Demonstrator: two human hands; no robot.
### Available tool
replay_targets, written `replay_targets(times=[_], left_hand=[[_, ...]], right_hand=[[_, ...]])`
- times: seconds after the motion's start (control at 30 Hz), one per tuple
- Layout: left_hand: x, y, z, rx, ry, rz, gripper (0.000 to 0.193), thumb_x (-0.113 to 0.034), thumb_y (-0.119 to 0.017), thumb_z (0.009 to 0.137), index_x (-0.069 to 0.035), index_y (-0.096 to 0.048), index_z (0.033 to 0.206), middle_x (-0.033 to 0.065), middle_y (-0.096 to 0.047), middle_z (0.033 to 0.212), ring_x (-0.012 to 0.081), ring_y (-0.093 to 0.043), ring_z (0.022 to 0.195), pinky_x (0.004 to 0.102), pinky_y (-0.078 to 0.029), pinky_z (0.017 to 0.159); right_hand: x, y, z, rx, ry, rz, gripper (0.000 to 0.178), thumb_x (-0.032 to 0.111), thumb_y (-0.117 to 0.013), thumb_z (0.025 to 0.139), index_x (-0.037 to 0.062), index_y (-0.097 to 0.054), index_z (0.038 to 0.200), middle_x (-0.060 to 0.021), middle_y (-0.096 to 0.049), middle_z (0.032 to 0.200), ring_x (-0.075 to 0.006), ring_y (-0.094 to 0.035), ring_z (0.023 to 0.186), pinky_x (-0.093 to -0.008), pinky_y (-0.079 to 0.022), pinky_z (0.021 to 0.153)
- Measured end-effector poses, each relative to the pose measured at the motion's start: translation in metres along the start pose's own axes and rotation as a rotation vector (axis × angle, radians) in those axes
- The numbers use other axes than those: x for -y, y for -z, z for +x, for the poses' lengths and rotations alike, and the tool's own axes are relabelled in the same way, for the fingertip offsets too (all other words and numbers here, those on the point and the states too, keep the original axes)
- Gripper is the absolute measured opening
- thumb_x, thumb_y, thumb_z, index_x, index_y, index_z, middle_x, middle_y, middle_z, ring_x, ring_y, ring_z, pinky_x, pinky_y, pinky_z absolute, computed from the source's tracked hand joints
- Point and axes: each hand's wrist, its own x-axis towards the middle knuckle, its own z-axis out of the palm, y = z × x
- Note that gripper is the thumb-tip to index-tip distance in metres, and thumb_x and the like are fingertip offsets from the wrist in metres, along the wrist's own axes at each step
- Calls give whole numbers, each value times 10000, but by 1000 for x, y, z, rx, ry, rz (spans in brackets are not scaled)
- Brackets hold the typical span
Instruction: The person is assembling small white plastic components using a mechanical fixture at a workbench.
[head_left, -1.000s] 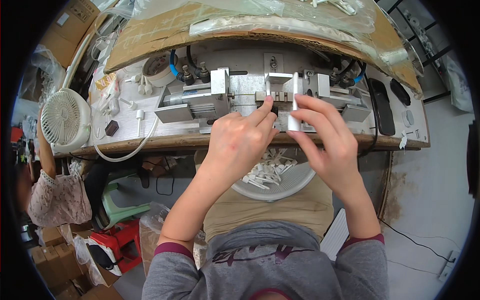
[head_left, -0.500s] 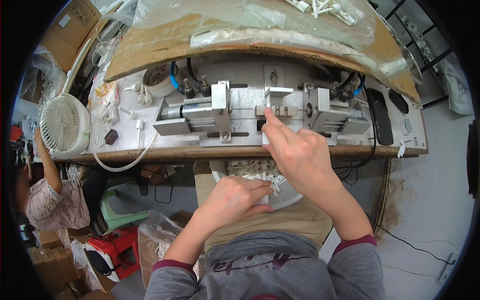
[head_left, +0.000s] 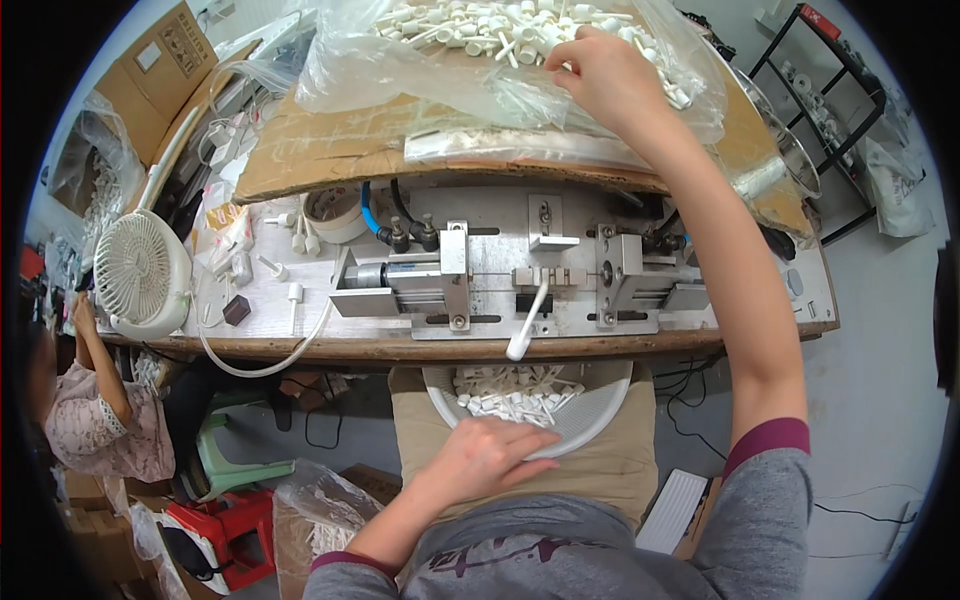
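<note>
My right hand is stretched far forward over a heap of white plastic pieces, small caps with thin stems. Its fingers are bent and a little apart, with nothing visible between them. My left hand lies open at the near rim of a white mesh basket on my lap, fingers stretched out. Inside the basket are many white stemmed pieces. On the metal bench fixture, one white stemmed piece sits tilted at the small central block, its rounded end hanging toward me.
A cardboard sheet with plastic film forms a shelf above the fixture. To the left stand a white fan, a tape roll and a dark block. Another person sits at far left. A black rack stands at right.
My right hand has left the fixture and moved forward to the heap, leaving a white stemmed piece at the central block. My left hand stays by the basket. The view has shifted forward.
</note>
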Motion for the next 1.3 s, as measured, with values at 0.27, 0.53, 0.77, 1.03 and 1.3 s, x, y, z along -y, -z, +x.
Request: replay_targets(times=[0.27,0.53,0.77,1.03,1.3], left_hand=[[1,-14,-26,-8,28,-18,258,-287,-721,840,-55,-702,952,65,-703,837,231,-683,705,329,-549,617],[13,-21,-33,19,32,30,263,-290,-767,803,-86,-722,963,53,-709,823,217,-682,670,314,-556,613],[6,-18,-28,-17,20,24,259,-265,-777,788,-77,-710,955,56,-695,788,227,-680,669,324,-551,612],[9,-22,-36,42,68,77,230,-252,-786,774,-78,-717,909,43,-660,719,213,-634,582,318,-495,528],[-1,-36,-4,136,-23,96,214,-245,-767,795,-74,-709,909,45,-674,754,221,-652,620,327,-515,568]], right_hand=[[-13,-52,53,-14,339,-442,114,103,-612,821,70,-721,830,-52,-677,920,-280,-692,821,-369,-571,691],[-16,-38,48,96,474,-193,65,104,-612,845,49,-643,860,-79,-606,943,-296,-658,793,-411,-532,683],[-19,-10,-8,23,201,324,168,111,-622,909,36,-618,1059,-82,-669,857,-188,-636,706,-299,-521,666],[-143,71,-232,-551,-622,746,203,125,-691,900,19,-681,1073,-39,-698,882,-62,-565,656,-210,-434,581],[-215,15,-365,-198,-921,-80,178,272,-723,819,132,-750,926,-90,-702,829,-271,-656,731,-370,-518,708]])
